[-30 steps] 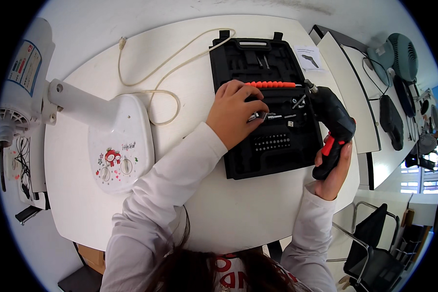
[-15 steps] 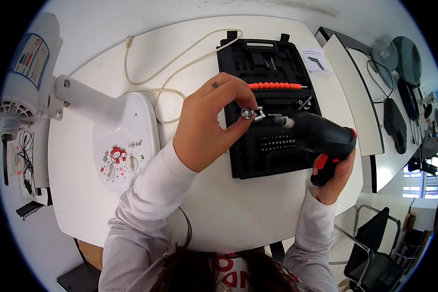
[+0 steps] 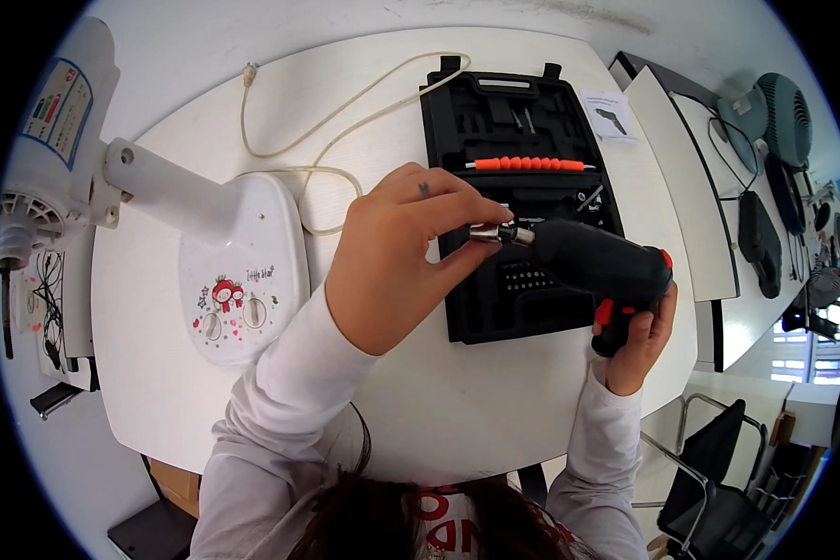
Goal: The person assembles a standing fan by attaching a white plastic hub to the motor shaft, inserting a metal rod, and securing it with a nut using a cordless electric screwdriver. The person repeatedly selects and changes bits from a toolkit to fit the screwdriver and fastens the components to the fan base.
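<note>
My right hand [image 3: 644, 347] is wrapped round the grip of a black cordless screwdriver [image 3: 595, 259] with a red trigger, its nose pointing left. Thumb and fingertips of my left hand [image 3: 387, 247] pinch a small shiny metal socket [image 3: 484, 233]. The socket lines up with the screwdriver's tip and appears to meet it; fingers partly cover the joint. Beneath both hands lies the open black tool case [image 3: 471, 322], with rows of bits [image 3: 525, 277] in its near half. An orange flexible shaft [image 3: 532, 164] rests across its middle.
On the left stands a white fan's base [image 3: 243, 327], its neck and motor housing [image 3: 56, 131] tipped off the table's edge. Its cream cord [image 3: 331, 145] curls across the white table. A leaflet [image 3: 610, 114] lies beside the case. Right: another table with a green fan [image 3: 782, 119], and a chair [image 3: 709, 467].
My left hand has turned the socket from facing me to lying sideways, toward the screwdriver. The screwdriver has shifted slightly left, and its tip now meets the socket.
</note>
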Demonstrator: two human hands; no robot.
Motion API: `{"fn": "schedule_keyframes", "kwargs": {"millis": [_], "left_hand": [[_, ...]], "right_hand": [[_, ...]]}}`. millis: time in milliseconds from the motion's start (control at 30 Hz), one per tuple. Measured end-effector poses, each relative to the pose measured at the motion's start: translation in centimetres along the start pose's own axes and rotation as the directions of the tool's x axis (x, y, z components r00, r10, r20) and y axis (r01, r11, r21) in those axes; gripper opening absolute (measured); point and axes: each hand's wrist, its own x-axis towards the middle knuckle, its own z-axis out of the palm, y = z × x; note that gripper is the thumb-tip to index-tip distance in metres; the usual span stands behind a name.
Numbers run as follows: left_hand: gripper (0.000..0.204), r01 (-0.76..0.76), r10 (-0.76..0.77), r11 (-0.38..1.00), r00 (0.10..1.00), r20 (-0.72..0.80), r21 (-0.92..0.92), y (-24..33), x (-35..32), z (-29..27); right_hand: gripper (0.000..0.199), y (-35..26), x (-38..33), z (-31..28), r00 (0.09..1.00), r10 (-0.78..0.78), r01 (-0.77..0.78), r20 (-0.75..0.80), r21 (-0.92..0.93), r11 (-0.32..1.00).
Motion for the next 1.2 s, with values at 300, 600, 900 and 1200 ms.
{"fn": "schedule_keyframes", "kwargs": {"millis": [300, 600, 900, 1200], "left_hand": [[0.026, -0.044, 0.044, 0.999, 0.999, -0.011, -0.011, 0.3, 0.2, -1.0], [0.027, -0.15, 0.156, 0.986, 0.985, 0.074, -0.071, -0.7, 0.0, -1.1], [0.029, -0.134, 0.144, 0.982, 0.987, 0.073, -0.133, -1.0, 0.0, -1.1], [0.027, -0.152, 0.158, 0.981, 0.986, 0.044, -0.12, -0.9, 0.5, -2.0]], "right_hand": [[0.073, 0.1, -0.3, -0.4, 1.0, -0.013, 0.013, -0.005, -0.045, 0.999], [0.081, -0.1, -0.4, -0.5, 0.999, -0.019, 0.016, -0.028, -0.096, 0.995], [0.081, 0.2, -0.5, -0.4, 0.999, -0.035, 0.032, -0.021, -0.119, 0.992], [0.081, -0.2, 0.2, -0.3, 0.996, 0.057, -0.056, -0.065, 0.011, 0.998]]}}
